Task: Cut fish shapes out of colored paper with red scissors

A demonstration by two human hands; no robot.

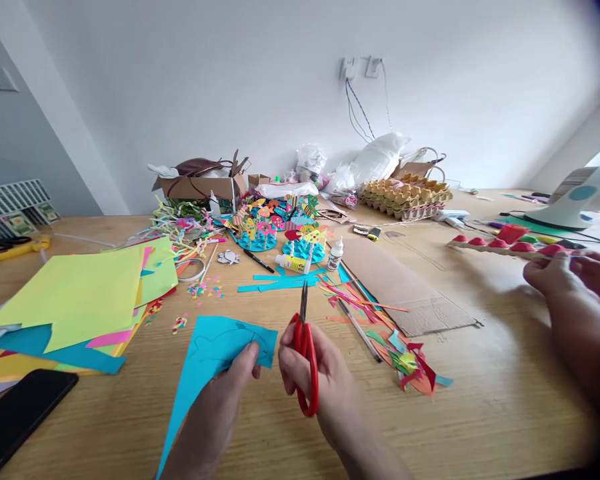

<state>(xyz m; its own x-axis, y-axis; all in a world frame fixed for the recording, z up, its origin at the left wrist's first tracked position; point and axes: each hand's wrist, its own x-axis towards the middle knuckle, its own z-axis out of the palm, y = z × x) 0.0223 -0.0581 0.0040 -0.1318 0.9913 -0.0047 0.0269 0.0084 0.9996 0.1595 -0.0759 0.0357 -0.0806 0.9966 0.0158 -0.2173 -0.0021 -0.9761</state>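
My left hand [230, 383] pinches a sheet of blue paper [187, 380] by its right part, thumb on top. A fish-like outline is drawn in pencil on the paper, partly covered by my thumb. Red-handled scissors [307, 370] are in my right hand [330, 373], blades pointing up and away and close together. The scissors are apart from the paper, just to its right. Beyond them lie blue paper strips [275, 283], a white glue bottle [335, 255] standing upright, and another glue bottle [293, 264] on its side.
Coloured paper sheets [80, 287] and a black phone [27, 417] lie left. Paper scraps [413, 367], a pen [360, 330] and cardboard [405, 287] lie right. Paper fish decorations [260, 230] stand behind. Another person's hands [560, 280] hold a red-painted egg-carton strip [510, 248].
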